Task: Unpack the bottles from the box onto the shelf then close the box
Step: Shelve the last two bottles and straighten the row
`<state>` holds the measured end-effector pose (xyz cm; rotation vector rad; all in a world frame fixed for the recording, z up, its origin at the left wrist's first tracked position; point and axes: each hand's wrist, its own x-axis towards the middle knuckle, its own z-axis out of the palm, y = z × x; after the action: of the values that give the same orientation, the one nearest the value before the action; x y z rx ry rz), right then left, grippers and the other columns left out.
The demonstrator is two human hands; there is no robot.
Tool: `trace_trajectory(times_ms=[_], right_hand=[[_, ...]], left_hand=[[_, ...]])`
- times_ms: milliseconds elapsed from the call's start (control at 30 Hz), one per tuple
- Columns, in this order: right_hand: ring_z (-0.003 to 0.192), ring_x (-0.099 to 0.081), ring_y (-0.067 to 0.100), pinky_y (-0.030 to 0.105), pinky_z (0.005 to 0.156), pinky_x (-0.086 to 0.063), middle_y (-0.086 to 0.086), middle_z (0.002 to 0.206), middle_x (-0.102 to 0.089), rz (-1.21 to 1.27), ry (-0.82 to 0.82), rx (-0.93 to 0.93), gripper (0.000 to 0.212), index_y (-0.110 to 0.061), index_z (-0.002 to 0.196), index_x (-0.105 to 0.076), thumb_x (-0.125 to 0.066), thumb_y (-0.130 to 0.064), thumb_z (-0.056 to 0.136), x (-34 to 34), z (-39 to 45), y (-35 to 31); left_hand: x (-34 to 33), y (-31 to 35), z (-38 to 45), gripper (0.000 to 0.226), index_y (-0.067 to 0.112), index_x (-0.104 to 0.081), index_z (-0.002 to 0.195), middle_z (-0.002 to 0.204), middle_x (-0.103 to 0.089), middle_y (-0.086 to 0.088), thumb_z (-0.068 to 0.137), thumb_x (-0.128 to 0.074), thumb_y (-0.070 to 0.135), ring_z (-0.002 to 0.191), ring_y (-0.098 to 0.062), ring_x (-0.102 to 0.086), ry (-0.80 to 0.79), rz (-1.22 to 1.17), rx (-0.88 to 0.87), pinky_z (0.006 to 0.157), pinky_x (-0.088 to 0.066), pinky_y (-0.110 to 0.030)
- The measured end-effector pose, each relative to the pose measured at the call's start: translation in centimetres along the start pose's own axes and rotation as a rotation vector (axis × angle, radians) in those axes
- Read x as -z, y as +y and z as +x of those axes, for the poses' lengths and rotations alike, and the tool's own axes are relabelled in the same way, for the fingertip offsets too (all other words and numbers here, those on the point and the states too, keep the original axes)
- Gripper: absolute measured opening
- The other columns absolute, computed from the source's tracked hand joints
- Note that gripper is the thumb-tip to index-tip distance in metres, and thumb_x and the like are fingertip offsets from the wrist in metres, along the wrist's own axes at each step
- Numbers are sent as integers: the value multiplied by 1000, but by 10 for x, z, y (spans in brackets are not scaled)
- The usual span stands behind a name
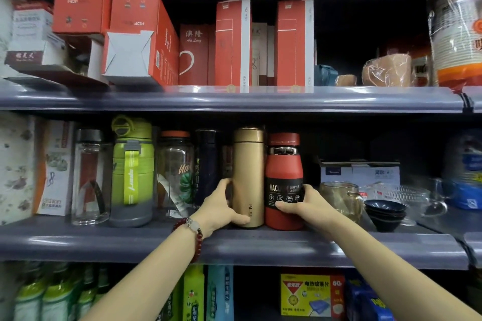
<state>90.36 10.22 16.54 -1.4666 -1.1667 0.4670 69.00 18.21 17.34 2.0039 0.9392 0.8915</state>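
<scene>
The left hand (221,206) grasps the gold flask (247,177), the right hand (305,203) the red vacuum bottle (284,182), both upright on the shelf (339,245). They look stiff, smooth, perhaps slippery; holding low on the body seems safest.

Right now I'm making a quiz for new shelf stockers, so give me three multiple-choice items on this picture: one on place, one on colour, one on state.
1. Where does the red bottle stand relative to the gold bottle?
A. Directly to its right
B. One shelf above it
C. Behind it

2. What colour is the bracelet on the left wrist?
A. Green
B. Dark red, with one pale bead
C. Blue

3. How are the two bottles being held?
A. Both lifted clear of the shelf
B. Both lying on their sides
C. Both upright on the middle shelf, one hand on each

Answers: 1 A, the two stand side by side. 2 B, its beads are dark red. 3 C, the left hand grips the gold bottle and the right hand the red one, bases on the shelf.
</scene>
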Motion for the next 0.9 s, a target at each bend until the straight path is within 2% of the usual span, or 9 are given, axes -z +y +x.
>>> trace_trajectory(times_ms=[100,267,367,433,533,633,700,800,900], right_hand=[[103,-66,20,43,92,-54,1,113,-67,-16,-6,8,93,-21,115,-49,-90,-48,36,0,0,0],[100,-68,18,41,89,-55,0,111,-70,-56,-13,0,98,-24,112,-54,-89,-60,27,4,7,8],[100,-63,17,32,86,-51,1,110,-66,-195,86,20,77,-16,115,-54,-89,-43,52,0,-26,-24],[101,-56,20,29,83,-44,5,112,-58,-258,194,76,69,-10,126,-46,-82,-30,70,-4,-43,-39],[119,-48,23,30,95,-39,9,130,-51,-365,393,276,72,-11,137,-39,-75,-27,77,-21,-63,-54],[129,-41,17,22,100,-29,3,139,-45,-393,442,440,67,-14,138,-40,-71,-26,81,-56,-74,-63],[131,-40,18,25,106,-29,3,138,-46,-402,466,527,60,-13,135,-44,-70,-24,82,-84,-80,-72],[131,-40,19,29,111,-31,5,138,-47,-425,553,647,51,-11,131,-49,-68,-19,84,-123,-83,-82],[124,-45,13,16,105,-29,5,133,-51,-433,507,681,52,-11,131,-49,-67,-19,83,-159,-82,-85]], left_hand=[[-2,3,-4,107,35,-26,139,120,-64,-5,53,-89,20,110,-23,-61,61,66,-21,102,-47,-39],[0,8,-9,102,27,-22,145,127,-58,-9,64,-85,21,116,-23,-57,49,139,-47,101,-44,-32],[11,10,-19,93,26,-27,145,128,-58,-10,69,-82,25,114,-22,-59,89,141,-110,96,-48,-30],[25,9,-27,78,28,-37,139,120,-61,-6,73,-78,25,105,-18,-62,138,109,-160,86,-51,-28],[56,5,-37,54,26,-52,124,108,-65,-3,76,-76,22,93,-12,-65,281,13,-231,78,-52,-23],[87,-5,-44,42,24,-57,114,99,-65,2,76,-76,20,93,-14,-65,439,-19,-271,78,-53,-24],[101,-16,-48,44,23,-55,115,104,-63,2,76,-76,20,100,-17,-62,490,-10,-253,84,-53,-29],[110,-37,-53,60,19,-48,130,123,-58,-4,77,-75,23,115,-20,-55,459,38,-222,95,-47,-30],[104,-54,-52,81,13,-32,144,142,-47,-6,78,-74,31,131,-21,-44,415,105,-211,106,-39,-32]])
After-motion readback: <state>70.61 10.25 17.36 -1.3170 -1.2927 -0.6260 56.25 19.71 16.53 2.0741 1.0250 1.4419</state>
